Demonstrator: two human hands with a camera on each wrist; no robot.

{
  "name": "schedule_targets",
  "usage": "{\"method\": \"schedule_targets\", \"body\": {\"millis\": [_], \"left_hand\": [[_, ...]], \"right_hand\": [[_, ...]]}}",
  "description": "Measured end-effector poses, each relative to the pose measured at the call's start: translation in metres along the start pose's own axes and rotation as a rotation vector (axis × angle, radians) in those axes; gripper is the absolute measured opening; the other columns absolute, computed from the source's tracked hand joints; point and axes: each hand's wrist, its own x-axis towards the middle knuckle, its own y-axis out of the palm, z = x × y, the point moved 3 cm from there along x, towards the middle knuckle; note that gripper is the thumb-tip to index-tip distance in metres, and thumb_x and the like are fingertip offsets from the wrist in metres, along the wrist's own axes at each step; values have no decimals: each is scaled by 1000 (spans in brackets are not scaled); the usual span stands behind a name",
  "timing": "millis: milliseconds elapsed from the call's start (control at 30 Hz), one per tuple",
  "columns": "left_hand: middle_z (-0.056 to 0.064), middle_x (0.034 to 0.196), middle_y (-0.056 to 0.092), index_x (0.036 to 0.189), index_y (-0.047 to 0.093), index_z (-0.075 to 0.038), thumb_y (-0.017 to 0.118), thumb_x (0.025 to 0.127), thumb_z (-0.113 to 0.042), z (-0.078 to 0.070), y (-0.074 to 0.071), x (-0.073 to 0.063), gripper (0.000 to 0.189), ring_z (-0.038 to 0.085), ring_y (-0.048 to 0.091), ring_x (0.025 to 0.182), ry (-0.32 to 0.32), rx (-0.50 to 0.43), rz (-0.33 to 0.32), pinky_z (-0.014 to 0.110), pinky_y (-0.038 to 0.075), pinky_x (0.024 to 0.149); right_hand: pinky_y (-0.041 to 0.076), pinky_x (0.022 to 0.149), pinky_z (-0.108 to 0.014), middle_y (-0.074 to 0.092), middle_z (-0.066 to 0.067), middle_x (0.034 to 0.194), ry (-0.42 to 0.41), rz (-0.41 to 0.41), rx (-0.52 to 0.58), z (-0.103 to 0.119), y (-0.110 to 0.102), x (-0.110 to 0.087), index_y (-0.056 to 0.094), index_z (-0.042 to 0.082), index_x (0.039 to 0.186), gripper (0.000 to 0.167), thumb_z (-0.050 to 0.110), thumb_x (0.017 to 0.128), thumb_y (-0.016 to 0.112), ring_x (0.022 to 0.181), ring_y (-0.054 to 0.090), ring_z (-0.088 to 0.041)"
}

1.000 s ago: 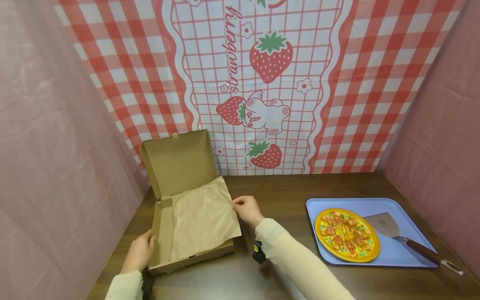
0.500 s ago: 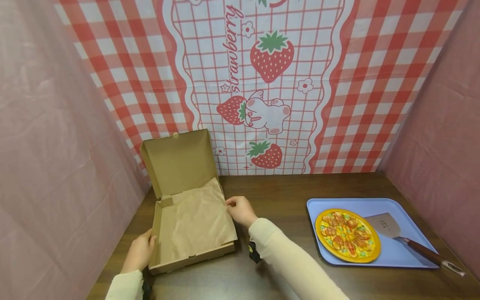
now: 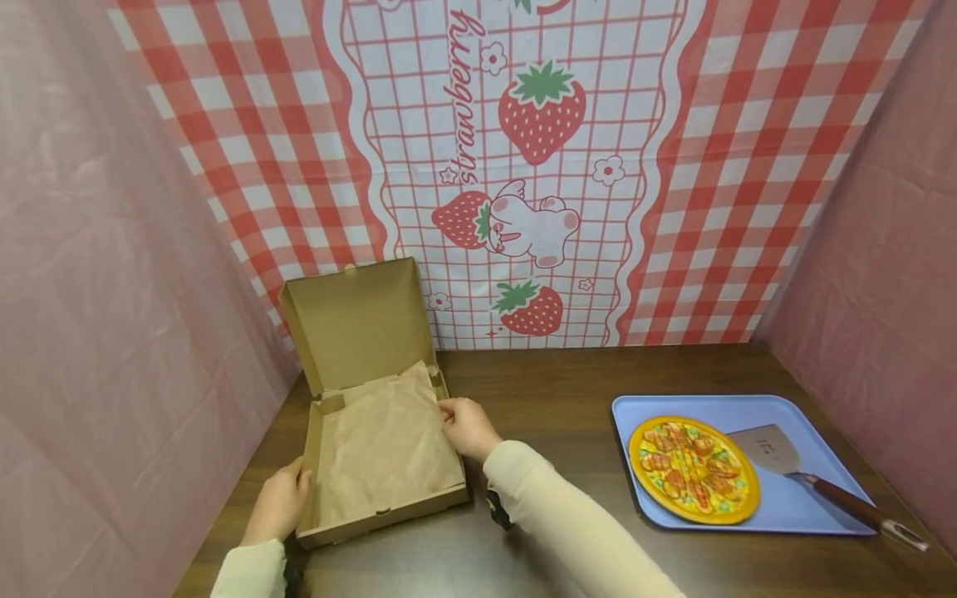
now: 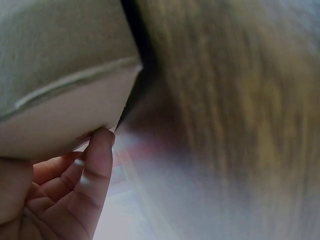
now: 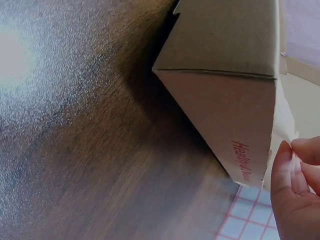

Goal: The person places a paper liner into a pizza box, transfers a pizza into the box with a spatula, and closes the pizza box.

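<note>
On the left of the table in the head view stands a cardboard pizza box (image 3: pixel 385 513), its lid (image 3: pixel 359 324) raised at the back. A crumpled sheet of brown paper (image 3: pixel 392 440) lies in the box's base, its far corner standing up near the back right. My left hand (image 3: pixel 277 502) grips the box's left wall; in the left wrist view its fingers (image 4: pixel 95 170) touch the outside of the cardboard. At the right wall, my right hand (image 3: pixel 469 428) pinches the paper's right edge between thumb and fingertips. Red lettering marks that wall (image 5: pixel 215 115) in the right wrist view.
A blue tray (image 3: pixel 807 507) sits on the right of the brown wooden table (image 3: pixel 553 382). On it lie a round pizza (image 3: pixel 694 472) and a spatula (image 3: pixel 770 448), whose handle sticks out over the front right corner. A strawberry-print cloth (image 3: pixel 538 224) hangs behind.
My right hand has moved left and carried the paper with it. The sheet's right edge, earlier overhanging the box's right wall, now lies inside. The left hand has stayed in place.
</note>
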Motion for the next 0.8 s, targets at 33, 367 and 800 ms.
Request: {"method": "schedule_targets", "body": {"millis": [33, 367, 800], "left_hand": [[40, 123, 57, 126, 51, 20, 50, 98, -5, 0, 0, 0, 37, 54, 57, 112, 1, 1, -3, 61, 46, 96], [41, 125, 55, 128, 49, 22, 49, 99, -5, -1, -1, 0, 40, 54, 55, 114, -10, -1, 18, 61, 45, 98], [40, 117, 59, 125, 51, 20, 50, 98, -5, -2, -1, -1, 37, 54, 59, 108, 9, -1, -12, 61, 47, 93]], "right_hand": [[42, 64, -16, 66, -14, 83, 2, 1, -17, 1, 0, 0, 65, -13, 115, 41, -15, 77, 48, 75, 54, -17], [46, 67, -18, 69, -16, 92, 40, 28, -20, -1, 3, -1, 60, -16, 122, 45, -13, 78, 51, 79, 55, -14], [32, 50, -18, 41, 5, 62, 50, 112, -23, 7, -1, -3, 48, 4, 68, 19, 3, 82, 61, 54, 39, -8]]}}
